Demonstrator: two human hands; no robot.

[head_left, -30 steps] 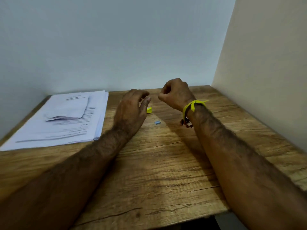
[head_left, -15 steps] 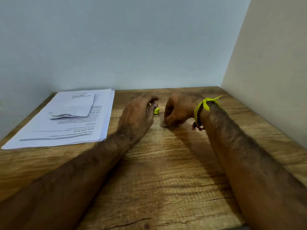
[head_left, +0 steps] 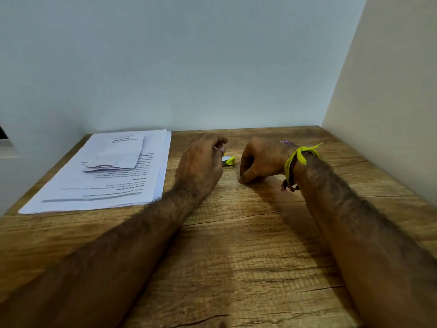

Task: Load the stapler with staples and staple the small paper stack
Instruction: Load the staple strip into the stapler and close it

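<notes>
A person's left hand (head_left: 201, 162) curls around a small yellow stapler (head_left: 229, 160) near the back of a wooden table (head_left: 236, 256), only its tip showing, while the right hand (head_left: 262, 159) rests fisted on the wood just beside it; whether it pinches staples cannot be told. The paper stack (head_left: 99, 176) lies apart to the left, a small folded bundle (head_left: 118, 153) on top. Loading appears to be under way; next, staples must be seated in the stapler.
</notes>
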